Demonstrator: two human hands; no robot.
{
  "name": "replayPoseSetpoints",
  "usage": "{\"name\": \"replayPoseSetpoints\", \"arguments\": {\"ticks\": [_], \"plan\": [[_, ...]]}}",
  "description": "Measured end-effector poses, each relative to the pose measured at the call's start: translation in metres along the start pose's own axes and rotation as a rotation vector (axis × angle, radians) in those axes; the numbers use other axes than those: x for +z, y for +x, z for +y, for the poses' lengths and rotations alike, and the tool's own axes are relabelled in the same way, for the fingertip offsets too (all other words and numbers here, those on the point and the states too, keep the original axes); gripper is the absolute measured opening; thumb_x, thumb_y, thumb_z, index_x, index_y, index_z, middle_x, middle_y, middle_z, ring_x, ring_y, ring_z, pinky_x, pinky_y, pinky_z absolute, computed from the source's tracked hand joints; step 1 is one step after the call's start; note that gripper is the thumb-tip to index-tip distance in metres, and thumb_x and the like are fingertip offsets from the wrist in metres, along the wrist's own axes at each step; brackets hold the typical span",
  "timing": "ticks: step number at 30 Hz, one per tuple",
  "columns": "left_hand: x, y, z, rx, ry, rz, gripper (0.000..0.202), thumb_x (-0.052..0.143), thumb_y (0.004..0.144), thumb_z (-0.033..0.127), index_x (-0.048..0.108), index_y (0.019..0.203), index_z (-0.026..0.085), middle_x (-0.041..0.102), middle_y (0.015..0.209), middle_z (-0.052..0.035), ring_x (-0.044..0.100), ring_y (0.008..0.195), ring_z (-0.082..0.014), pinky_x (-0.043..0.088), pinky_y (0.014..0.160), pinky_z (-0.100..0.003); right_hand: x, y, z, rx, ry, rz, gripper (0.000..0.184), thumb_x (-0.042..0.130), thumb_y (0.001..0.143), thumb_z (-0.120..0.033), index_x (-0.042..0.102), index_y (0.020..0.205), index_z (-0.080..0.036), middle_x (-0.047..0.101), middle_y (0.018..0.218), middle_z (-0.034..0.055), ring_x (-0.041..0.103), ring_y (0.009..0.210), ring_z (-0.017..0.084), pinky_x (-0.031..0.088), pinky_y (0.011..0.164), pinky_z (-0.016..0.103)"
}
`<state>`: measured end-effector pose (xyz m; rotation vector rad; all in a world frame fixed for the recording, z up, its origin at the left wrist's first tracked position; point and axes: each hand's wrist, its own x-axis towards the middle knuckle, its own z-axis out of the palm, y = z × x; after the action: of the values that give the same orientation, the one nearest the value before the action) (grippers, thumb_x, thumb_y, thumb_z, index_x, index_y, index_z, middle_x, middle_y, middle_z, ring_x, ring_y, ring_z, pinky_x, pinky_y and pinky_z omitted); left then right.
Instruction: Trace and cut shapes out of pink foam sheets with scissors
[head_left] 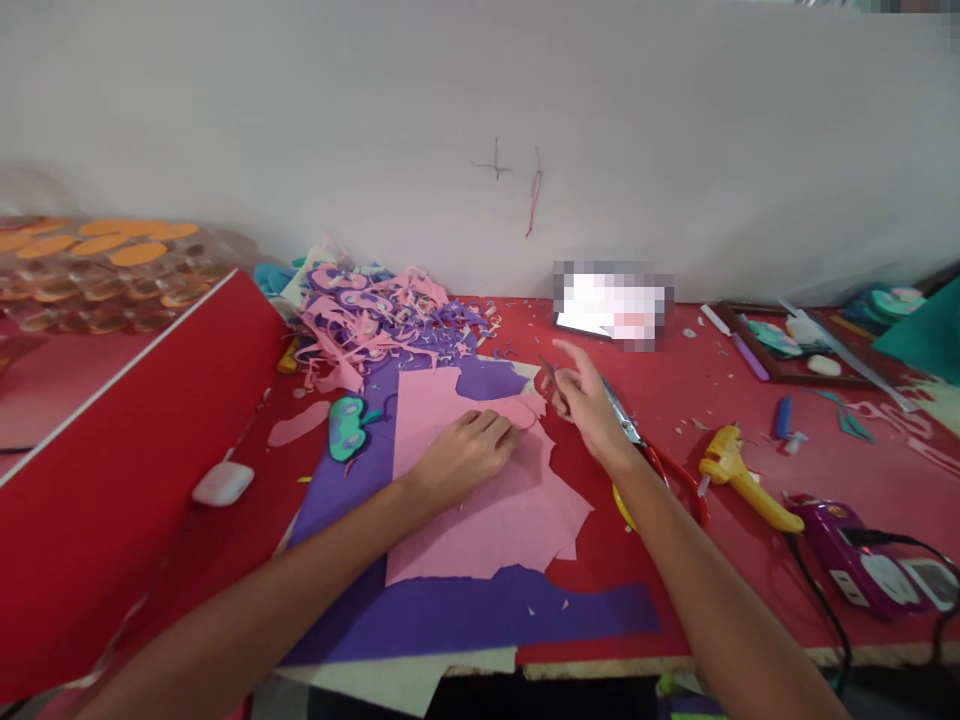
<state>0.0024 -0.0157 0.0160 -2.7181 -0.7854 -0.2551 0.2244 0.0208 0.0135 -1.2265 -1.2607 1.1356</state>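
Note:
My left hand (480, 445) rests on a pink felt sheet (450, 530) with its fingers curled together, pressing a smaller pink felt piece (523, 408) at the sheet's upper edge. Just to the right, my right hand (585, 400) has its index finger stretched out. Its other fingers close around a slim dark-tipped thing (546, 367), mostly hidden, whose kind I cannot make out. Under the pink sheet lies purple felt (465, 620). Large scissors (664, 465) with red handles lie partly beneath my right forearm. A teal and purple felt shape (347, 430) sits left of the sheet.
Pink and purple felt scraps (367, 310) are heaped at the back. A lit screen (607, 303) leans by the wall. On the right are a yellow glue gun (742, 480), a purple device (862, 560) with cables and a brown frame (795, 375). A red board (142, 480) stands at left.

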Motion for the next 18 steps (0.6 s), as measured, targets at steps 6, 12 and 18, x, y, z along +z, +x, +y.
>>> {"name": "replayPoseSetpoints", "arguments": {"ticks": [6,12,18], "plan": [[0.001,-0.003,0.000,-0.014,-0.011,-0.037,0.023,0.053,0.097,0.012,0.063,0.118,0.011,0.069,0.111,-0.0127,0.066,0.101,-0.0248,0.052,0.086,-0.038,-0.002,0.002,0.006,-0.108,-0.040,0.032,0.029,0.050,0.097,-0.037,0.074,0.109,-0.026,0.065,0.093,0.0029,0.032,0.049,0.007,0.025,0.044,0.026],[0.005,-0.003,0.008,-0.076,-0.070,-0.028,0.022,0.053,0.098,0.014,0.064,0.116,0.013,0.068,0.114,-0.0114,0.065,0.100,-0.0243,0.052,0.080,-0.038,0.005,-0.001,-0.008,-0.107,0.155,0.001,0.020,0.053,0.096,-0.038,0.065,0.107,-0.025,0.072,0.098,0.0045,0.060,0.067,0.012,0.044,0.056,0.027],[0.006,0.003,0.019,-0.144,-0.138,0.009,0.026,0.055,0.098,0.021,0.063,0.120,0.012,0.067,0.117,-0.0121,0.063,0.107,-0.0258,0.052,0.090,-0.041,0.013,0.004,-0.026,-0.174,0.047,-0.083,0.019,0.068,0.091,-0.042,0.063,0.099,-0.026,0.074,0.087,0.0021,0.061,0.061,0.013,0.044,0.054,0.027]]}}
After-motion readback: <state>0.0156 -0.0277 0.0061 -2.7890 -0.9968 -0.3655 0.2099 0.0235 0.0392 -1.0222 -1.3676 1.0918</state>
